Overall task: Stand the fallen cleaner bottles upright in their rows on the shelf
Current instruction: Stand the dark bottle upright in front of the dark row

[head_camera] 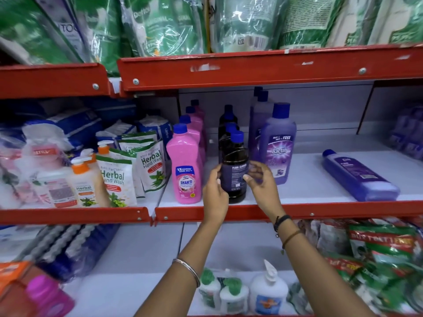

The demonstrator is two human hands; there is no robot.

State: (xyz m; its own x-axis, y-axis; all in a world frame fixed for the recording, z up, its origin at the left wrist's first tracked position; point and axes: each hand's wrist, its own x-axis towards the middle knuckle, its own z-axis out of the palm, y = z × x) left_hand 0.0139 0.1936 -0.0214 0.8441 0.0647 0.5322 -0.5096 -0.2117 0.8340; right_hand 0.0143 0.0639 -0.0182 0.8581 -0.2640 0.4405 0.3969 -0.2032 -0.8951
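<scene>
A dark floor cleaner bottle (235, 165) with a blue cap stands upright at the front of its row on the white shelf (304, 191). My left hand (215, 188) grips its left side and my right hand (258, 177) touches its right side at the label. A row of pink Shakti bottles (185, 165) stands to its left. Purple Bactin bottles (278, 145) stand in a row to its right. Farther right, one purple bottle (359, 177) lies flat on its side, cap pointing back left.
Herbal hand wash pouches (119, 179) and pump bottles (83, 179) fill the left bay. A red shelf lip (320, 212) runs along the front. Green pouches (242, 21) hang over the upper shelf. White pump bottles (267, 291) stand on the shelf below.
</scene>
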